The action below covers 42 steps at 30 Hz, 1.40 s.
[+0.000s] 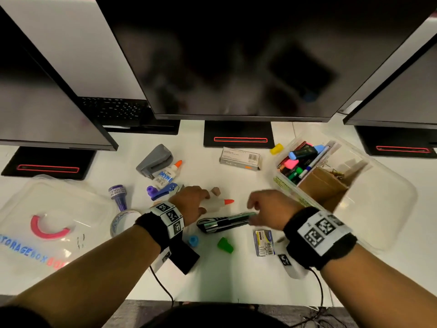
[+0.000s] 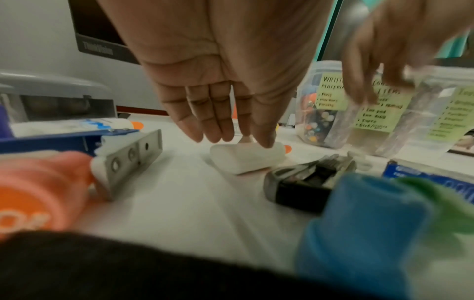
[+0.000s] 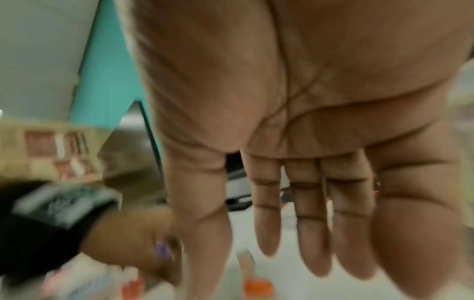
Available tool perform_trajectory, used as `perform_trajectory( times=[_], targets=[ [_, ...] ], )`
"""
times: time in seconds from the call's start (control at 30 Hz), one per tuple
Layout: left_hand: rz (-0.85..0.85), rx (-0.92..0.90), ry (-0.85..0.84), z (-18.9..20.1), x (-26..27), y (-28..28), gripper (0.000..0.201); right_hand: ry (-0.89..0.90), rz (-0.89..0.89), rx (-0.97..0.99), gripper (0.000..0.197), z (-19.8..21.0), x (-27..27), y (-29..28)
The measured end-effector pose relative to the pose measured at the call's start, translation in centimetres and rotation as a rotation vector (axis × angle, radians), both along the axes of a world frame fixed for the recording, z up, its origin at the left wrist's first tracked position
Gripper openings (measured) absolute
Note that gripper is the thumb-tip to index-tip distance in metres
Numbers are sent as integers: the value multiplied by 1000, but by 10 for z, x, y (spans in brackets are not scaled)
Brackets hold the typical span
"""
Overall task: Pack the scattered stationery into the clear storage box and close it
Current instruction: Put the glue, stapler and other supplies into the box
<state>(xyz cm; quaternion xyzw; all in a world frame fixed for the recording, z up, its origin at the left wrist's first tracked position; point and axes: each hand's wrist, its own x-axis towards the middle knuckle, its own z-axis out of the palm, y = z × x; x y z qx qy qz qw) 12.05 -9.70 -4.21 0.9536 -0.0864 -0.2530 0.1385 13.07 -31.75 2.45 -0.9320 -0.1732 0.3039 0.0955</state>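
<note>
The clear storage box (image 1: pixel 383 209) stands at the right with highlighters (image 1: pixel 299 159) and a cardboard divider (image 1: pixel 324 183) inside. Its lid (image 1: pixel 61 204) lies flat at the far left. My left hand (image 1: pixel 201 202) reaches over a small white glue bottle (image 1: pixel 221 204) with an orange tip. In the left wrist view its straight fingertips (image 2: pixel 265 140) touch the bottle (image 2: pixel 246 160). My right hand (image 1: pixel 254 207) hovers blurred above the black stapler (image 1: pixel 224 223), palm down, fingers (image 3: pixel 311 243) straight and holding nothing.
Scattered on the white desk are a grey hole punch (image 1: pixel 155 159), a labelled glue bottle (image 1: pixel 166 174), a purple ink bottle (image 1: pixel 117 195), a tape roll (image 1: pixel 123 221), a green cap (image 1: pixel 225 245), a staples pack (image 1: pixel 263 242) and a grey carton (image 1: pixel 240 158). Monitors stand behind.
</note>
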Motion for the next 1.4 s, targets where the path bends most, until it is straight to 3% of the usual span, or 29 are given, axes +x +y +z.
perform_trajectory(
  times=[0.1, 0.17, 0.23, 0.3, 0.4, 0.57, 0.8, 0.93, 1.07, 1.2, 1.3, 1.4],
  targets=[
    [-57, 22, -4, 2, -9, 14, 30, 111, 59, -299, 66, -20, -11, -14],
    [-91, 41, 33, 6, -15, 26, 31, 173, 27, -360, 83, -31, -15, -21],
    [-105, 49, 98, 11, -20, 38, 38, 192, 2, -351, 89, -41, -20, -20],
    [-133, 56, 198, 15, -24, 47, 50, 153, -19, -302, 81, -49, -24, -13],
    [-288, 161, 298, 14, -32, 54, 67, 87, -16, -203, 54, -54, -21, 1],
    [-422, 251, 234, 1, -38, 52, 65, 52, 1, -153, 35, -59, -7, 26],
    [-342, 186, 112, -5, -25, 39, 59, -135, 39, -82, 28, -56, -6, 42],
    [-263, 117, 57, -6, -21, 37, 55, 54, 214, 3, 30, -51, -19, 47],
    [-92, 45, -63, -2, -20, 49, 37, 81, 400, -120, 33, -63, -31, 49],
    [33, 136, -101, 3, -9, 67, 25, 106, 280, -26, 30, -66, -27, 48],
    [97, 197, -9, 4, -11, 78, 33, 95, 117, 111, 16, -56, -21, 52],
    [119, 151, 29, 2, -17, 82, 40, 17, 75, 234, 19, -54, -14, 62]
  ],
)
